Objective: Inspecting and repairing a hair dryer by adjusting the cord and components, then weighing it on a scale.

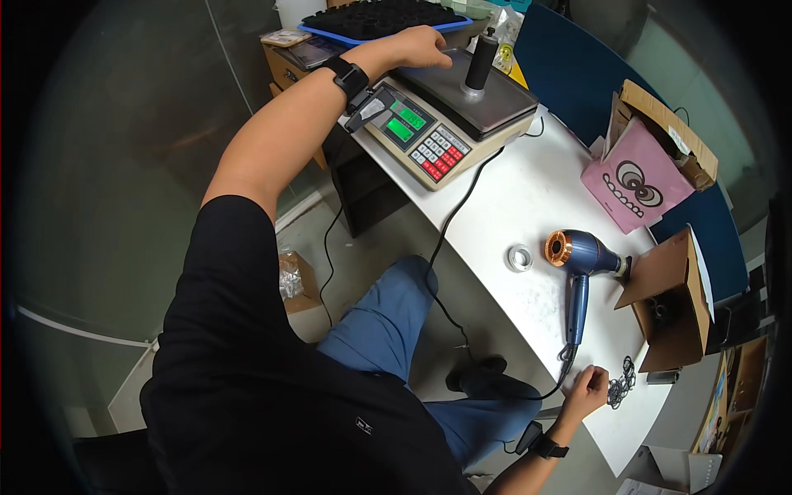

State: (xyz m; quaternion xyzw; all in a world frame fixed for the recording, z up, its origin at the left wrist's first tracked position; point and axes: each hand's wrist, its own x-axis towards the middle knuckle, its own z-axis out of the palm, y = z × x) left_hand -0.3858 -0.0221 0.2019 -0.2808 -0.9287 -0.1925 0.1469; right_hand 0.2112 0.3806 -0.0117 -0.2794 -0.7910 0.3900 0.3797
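My left hand (422,48) reaches over the far left side of a counting scale (421,136), its fingers curled and pressed together beside the metal pan (516,106). Whatever those fingers may hold is hidden. Upright on the pan stands a black cylinder (481,64) with a silver base and a small knob on top. Down at the near right, my right hand (587,391) is closed in a pinch at the table's edge, next to a pile of thin black rings (622,383). I cannot make out what is between those fingertips.
Behind the scale sits a blue tray (363,40) of black parts. A blue hair dryer (584,257), a ring-shaped roll (520,257), an open cardboard box (672,301) and a pink box (635,181) occupy the white table (487,227). A black cable (444,239) hangs over its edge.
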